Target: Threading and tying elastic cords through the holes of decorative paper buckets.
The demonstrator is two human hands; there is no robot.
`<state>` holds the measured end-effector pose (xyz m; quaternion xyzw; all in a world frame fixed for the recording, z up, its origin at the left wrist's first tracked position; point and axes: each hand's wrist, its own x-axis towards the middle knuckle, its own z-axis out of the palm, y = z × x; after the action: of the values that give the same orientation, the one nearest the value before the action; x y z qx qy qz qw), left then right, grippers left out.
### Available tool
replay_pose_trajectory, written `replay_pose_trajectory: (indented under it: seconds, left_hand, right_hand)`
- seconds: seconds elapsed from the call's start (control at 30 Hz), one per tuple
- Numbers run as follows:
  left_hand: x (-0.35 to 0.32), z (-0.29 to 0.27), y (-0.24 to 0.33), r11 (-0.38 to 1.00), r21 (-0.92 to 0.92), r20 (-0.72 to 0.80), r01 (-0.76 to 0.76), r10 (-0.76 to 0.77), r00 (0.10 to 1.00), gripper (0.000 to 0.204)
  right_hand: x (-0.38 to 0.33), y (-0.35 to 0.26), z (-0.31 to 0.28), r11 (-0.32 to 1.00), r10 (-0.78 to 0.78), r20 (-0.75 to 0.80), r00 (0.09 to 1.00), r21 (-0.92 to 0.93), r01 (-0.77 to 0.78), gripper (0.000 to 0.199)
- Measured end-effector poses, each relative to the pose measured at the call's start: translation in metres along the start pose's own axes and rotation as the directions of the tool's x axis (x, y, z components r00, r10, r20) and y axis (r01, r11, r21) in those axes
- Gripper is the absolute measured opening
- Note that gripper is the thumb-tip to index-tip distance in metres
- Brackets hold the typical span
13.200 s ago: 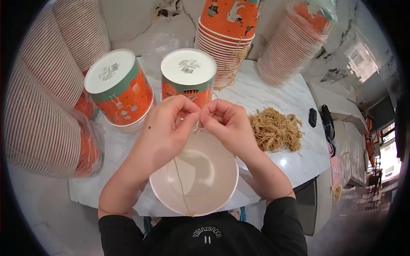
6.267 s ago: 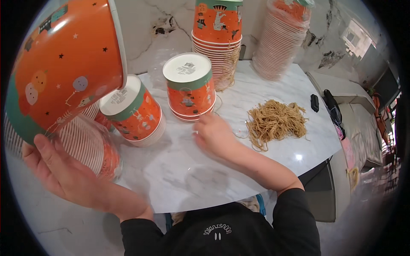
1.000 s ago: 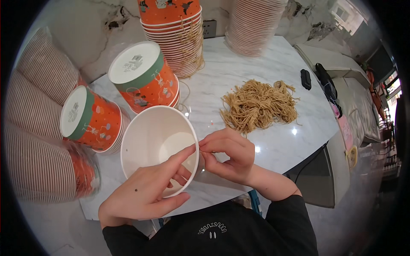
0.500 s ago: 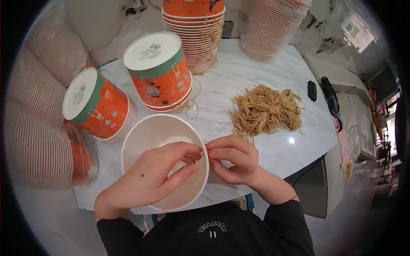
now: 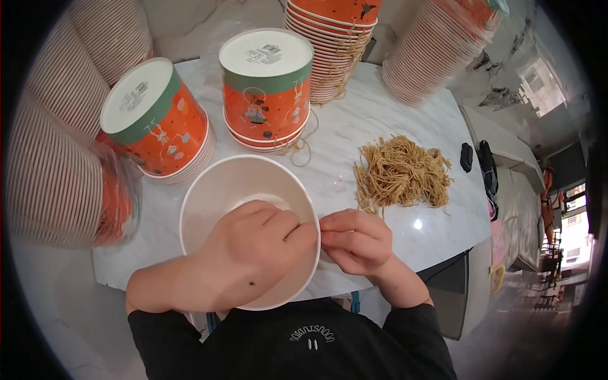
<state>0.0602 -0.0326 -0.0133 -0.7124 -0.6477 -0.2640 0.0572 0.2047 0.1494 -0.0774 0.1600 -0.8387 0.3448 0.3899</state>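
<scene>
A large white-lined paper bucket stands in front of me at the table's near edge, its mouth facing up. My left hand reaches inside it, fingers curled closed against the right wall just under the rim. On the outer side of that same wall, my right hand pinches with thumb and fingertips close to the rim. Whatever is between the fingers of either hand is hidden. To the right of the bucket lies a tangled pile of tan twine.
Upturned orange-and-green buckets stand behind and left, one trailing a loop of twine. A taller bucket stack draped with twine is at the back. Plastic-wrapped stacks flank the marble-patterned table. A small black object lies at right.
My left hand has turned over and closed its fingers against the bucket's right wall; before, they were partly spread. My right hand keeps its pinch by the rim. The whole view has shifted slightly.
</scene>
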Motion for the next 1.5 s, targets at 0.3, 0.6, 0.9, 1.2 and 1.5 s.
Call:
replay_pose_trajectory:
  seconds: [0.3,0.6,0.9,1.2,1.5]
  left_hand:
    - [0.009,-0.022,0.007,0.963,-0.095,0.131,0.254,-0.24,0.962,0.017]
    - [-0.003,-0.038,0.003,0.972,-0.188,0.241,0.144,-0.096,0.966,0.035]
    - [0.032,-0.034,-0.011,0.908,-0.28,0.394,0.312,-0.188,0.9,0.017]
    - [0.03,-0.032,-0.017,0.64,-0.531,0.496,0.556,-0.297,0.816,0.024]
    - [0.025,-0.018,-0.014,0.508,-0.577,0.514,0.64,-0.382,0.768,0.016]
  right_hand:
    - [0.005,-0.005,-0.003,0.953,0.297,0.013,0.955,0.062,-0.298,0.027]
    - [-0.001,-0.002,0.012,0.926,0.311,0.035,0.95,0.211,-0.312,0.026]
    - [-0.002,-0.001,0.01,0.951,0.272,0.008,0.962,0.151,-0.27,0.024]
    - [-0.003,-0.004,0.007,0.935,0.314,-0.016,0.949,0.178,-0.306,0.026]
    - [-0.003,-0.008,0.006,0.929,0.341,-0.024,0.94,0.162,-0.333,0.017]
